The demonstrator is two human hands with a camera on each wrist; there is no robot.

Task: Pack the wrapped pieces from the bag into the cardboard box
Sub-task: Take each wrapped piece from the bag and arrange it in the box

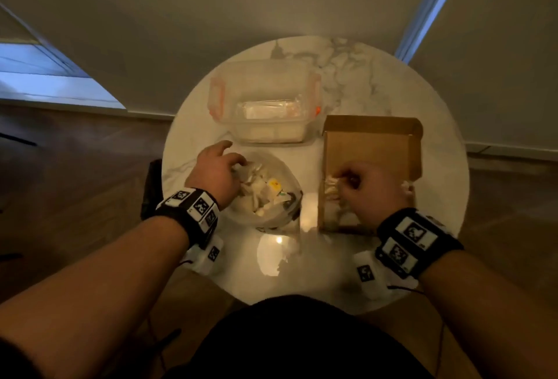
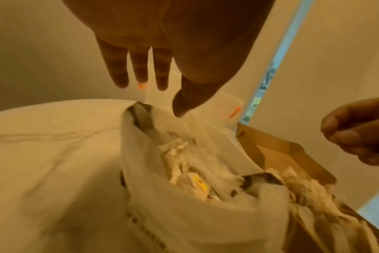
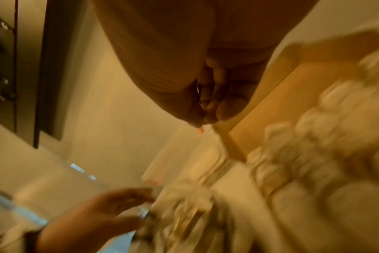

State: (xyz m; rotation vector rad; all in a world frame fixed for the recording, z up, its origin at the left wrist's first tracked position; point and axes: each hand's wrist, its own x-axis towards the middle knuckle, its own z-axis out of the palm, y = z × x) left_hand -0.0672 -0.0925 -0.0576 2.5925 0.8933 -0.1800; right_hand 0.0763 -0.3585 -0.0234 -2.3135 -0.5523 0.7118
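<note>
A white plastic bag (image 1: pixel 271 218) lies open on the table with several white wrapped pieces (image 1: pixel 256 194) inside. My left hand (image 1: pixel 234 153) hovers over the bag's far-left rim. Its fingers (image 2: pixel 141 75) are straight and spread and hold nothing. The cardboard box (image 1: pixel 371 149) stands open to the right of the bag, with wrapped pieces (image 1: pixel 332 188) heaped at its near end. My right hand (image 1: pixel 347 176) is just above that heap with its fingers curled against the thumb. Nothing shows between them in the left wrist view (image 2: pixel 344 135) or the blurred right wrist view (image 3: pixel 208 116).
A clear plastic container (image 1: pixel 265 107) with orange latches stands behind the bag, touching the box's far-left corner. Everything sits on a small round marble table (image 1: pixel 437 197), whose near edge is at my lap. A dark object (image 1: pixel 151 188) stands by the table's left edge.
</note>
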